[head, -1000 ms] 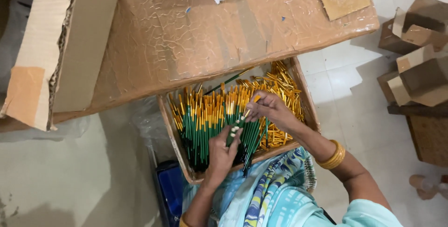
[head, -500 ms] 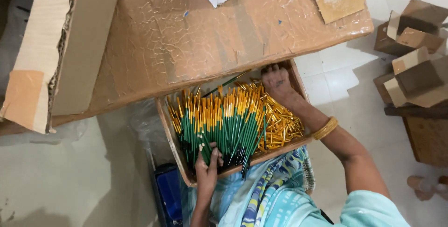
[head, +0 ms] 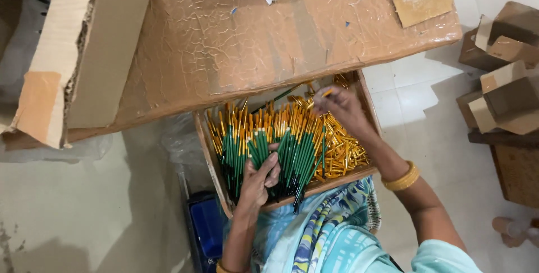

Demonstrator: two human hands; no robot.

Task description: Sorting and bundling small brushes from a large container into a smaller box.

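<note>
While sorting: keep green-handled brushes (head: pixel 275 149) parallel in the wooden tray (head: pixel 209 155).
Left hand (head: pixel 259 179): clasps a bundle.
Right hand (head: pixel 337 109): pinches one gold ferrule (head: pixel 325 92).

Looks like a small home-style workshop or packing spot, not a proper factory. The work surface (head: pixel 252 54) is just cardboard wrapped in crinkly tape, there's a wooden tray (head: pixel 209 155) crammed with green-and-gold sticks (head: pixel 292 149) and loose gold caps (head: pixel 345 152), flattened cartons (head: pixel 505 82) piled at the side, and a plain tiled floor (head: pixel 426 99).
</note>
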